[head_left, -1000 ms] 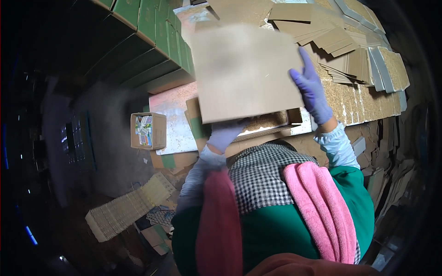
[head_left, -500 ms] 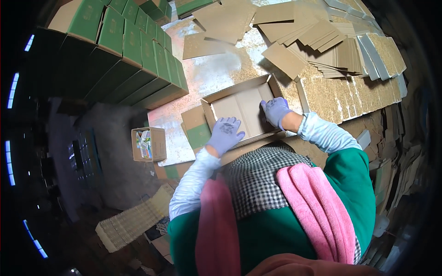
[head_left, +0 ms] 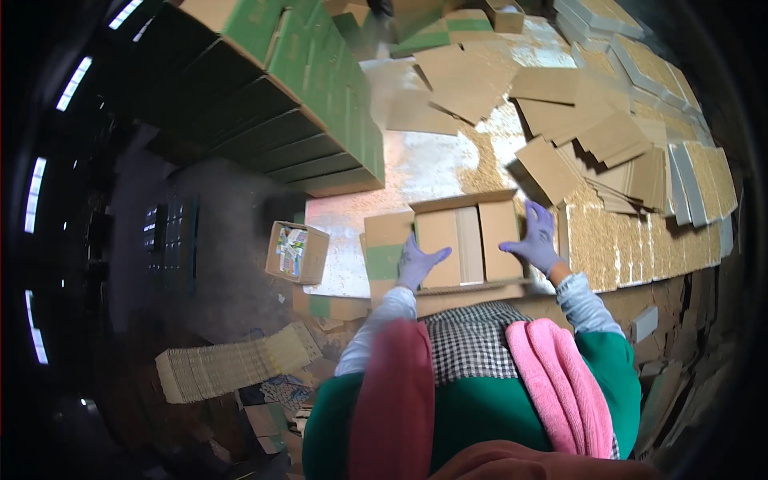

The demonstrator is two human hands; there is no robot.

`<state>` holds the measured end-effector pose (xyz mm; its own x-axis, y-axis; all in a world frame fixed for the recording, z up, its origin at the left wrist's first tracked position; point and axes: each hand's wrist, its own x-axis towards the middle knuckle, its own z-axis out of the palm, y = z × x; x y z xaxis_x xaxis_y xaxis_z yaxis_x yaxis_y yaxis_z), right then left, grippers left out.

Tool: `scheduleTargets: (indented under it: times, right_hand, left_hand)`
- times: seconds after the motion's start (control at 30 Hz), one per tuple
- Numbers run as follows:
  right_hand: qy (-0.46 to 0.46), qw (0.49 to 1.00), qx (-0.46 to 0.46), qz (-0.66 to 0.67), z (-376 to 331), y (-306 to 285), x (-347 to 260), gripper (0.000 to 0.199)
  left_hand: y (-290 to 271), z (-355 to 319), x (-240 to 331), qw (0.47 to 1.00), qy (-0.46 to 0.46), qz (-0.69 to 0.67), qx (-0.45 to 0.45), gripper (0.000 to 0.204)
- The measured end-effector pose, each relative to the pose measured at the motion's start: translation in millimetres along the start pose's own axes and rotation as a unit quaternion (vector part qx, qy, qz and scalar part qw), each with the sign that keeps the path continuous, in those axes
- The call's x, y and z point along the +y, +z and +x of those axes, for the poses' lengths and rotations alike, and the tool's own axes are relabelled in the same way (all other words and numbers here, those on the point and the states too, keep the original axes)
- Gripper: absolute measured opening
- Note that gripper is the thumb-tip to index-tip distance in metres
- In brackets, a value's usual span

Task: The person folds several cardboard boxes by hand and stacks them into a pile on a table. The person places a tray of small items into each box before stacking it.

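While both gloved hands rest at the open cardboard box (head_left: 460, 240) in the middle of the frame, neither has a closed grip on anything. The left hand (head_left: 418, 262), in a purple glove, lies flat with fingers spread on the box's inner left flap, its grip released. The right hand (head_left: 534, 240), gloved the same, presses with open fingers against the box's right wall; it seems to touch the edge rather than clasp it, though the angle leaves that a little unsure. The box sits on a shiny, speckled worktop (head_left: 416, 164), its flaps folded outward, one flap on the left showing a green panel.

At the upper right of the frame, loose flat cardboard sheets (head_left: 560, 112) lie scattered and overlapping, and further right stacked flat blanks (head_left: 680, 172) run in a row along the edge. At the upper left, a row of green-and-brown cartons (head_left: 312, 96) stands packed side by side. A small open box (head_left: 298, 252) holding printed packets sits left of centre, well apart from the hands. At the lower left lies a bundle of corrugated dividers (head_left: 228, 364).
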<state>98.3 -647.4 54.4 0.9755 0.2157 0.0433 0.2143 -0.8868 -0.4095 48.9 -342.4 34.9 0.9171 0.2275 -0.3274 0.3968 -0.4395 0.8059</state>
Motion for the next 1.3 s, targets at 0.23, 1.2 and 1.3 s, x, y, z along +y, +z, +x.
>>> scheduleTargets:
  times: [0.23,1.2,1.3]
  right_hand:
    - [0.13,0.727,-0.099,0.667,18.7,-15.3,-72.1,0.087]
    - [-0.301,0.906,0.117,0.274,242.4,-164.9,-289.4,0.059]
    - [-0.033,0.976,-0.144,0.162,95.5,-64.4,-114.1,0.083]
  left_hand:
    - [-89.4,16.6,46.4,0.982,0.081,-0.087,-0.146,0.071]
    - [-376.2,55.2,162.6,0.753,0.402,-0.051,0.519,0.052]
    - [-231.1,18.6,56.4,0.953,0.284,0.052,0.092,0.066]
